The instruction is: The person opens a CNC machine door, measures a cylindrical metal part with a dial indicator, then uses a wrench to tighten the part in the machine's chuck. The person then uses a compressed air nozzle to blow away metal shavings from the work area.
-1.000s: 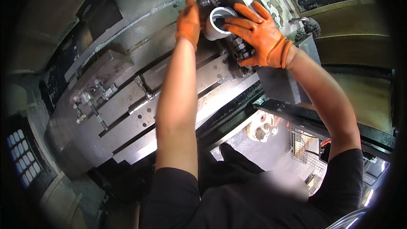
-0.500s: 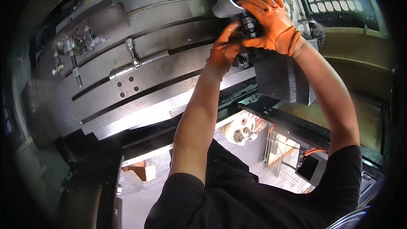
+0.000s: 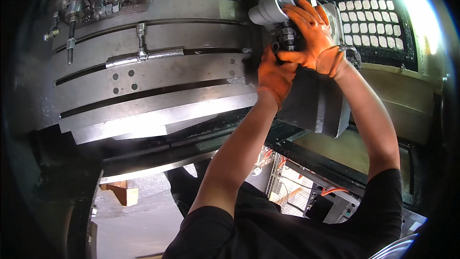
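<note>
A smooth grey hollow cylindrical part point(image 3: 266, 11) sits tilted against a dark fixture block point(image 3: 314, 110), its round opening facing up and right. My right hand point(image 3: 314, 36), in an orange glove, lies over the part's right side. Its long fingers reach to the rim and its thumb points left below a dark threaded stud with nuts point(image 3: 288, 34). Just below the stud, my left hand point(image 3: 276, 76), also orange-gloved, is closed with its fingers curled upward. What the left fingers grip is hidden between the two hands.
A slotted metal machine table point(image 3: 191, 74) stretches left of the fixture. On it stand a bolt point(image 3: 141, 41) in a slot and a clamp assembly with studs point(image 3: 73, 19). A perforated panel point(image 3: 371, 24) and a bright lamp point(image 3: 421, 14) are at the right.
The view has shifted, bringing the lamp into sight. My left hand has come up closer under the stud with its fingers more curled. My right hand keeps its place on the grey part.
</note>
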`<move>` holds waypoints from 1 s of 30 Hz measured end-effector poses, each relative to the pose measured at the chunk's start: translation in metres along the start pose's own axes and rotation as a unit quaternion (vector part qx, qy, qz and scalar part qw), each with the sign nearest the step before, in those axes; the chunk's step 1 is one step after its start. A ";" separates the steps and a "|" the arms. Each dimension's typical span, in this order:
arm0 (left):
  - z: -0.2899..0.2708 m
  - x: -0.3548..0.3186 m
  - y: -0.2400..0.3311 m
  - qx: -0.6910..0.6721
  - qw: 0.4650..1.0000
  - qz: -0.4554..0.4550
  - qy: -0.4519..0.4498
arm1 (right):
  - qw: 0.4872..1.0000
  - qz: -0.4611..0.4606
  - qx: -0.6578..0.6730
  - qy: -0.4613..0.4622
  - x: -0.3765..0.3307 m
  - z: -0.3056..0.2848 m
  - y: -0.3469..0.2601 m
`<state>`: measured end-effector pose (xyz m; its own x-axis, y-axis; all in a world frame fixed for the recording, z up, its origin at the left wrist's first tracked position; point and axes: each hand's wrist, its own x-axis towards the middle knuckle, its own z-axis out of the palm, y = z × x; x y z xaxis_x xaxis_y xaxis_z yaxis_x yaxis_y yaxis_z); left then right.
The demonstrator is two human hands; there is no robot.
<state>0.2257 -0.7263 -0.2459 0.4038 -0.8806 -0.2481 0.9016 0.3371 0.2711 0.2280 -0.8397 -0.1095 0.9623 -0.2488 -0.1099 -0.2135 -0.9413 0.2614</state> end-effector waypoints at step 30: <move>-0.020 -0.004 0.031 0.121 0.992 0.031 0.008 | 0.992 -0.030 -0.112 -0.056 -0.002 -0.001 0.001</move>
<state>0.2548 -0.7059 -0.2548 0.4617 -0.8545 -0.2382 0.8122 0.2993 0.5008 0.2263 -0.8401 -0.1084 0.9448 -0.2299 -0.2334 -0.1023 -0.8839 0.4564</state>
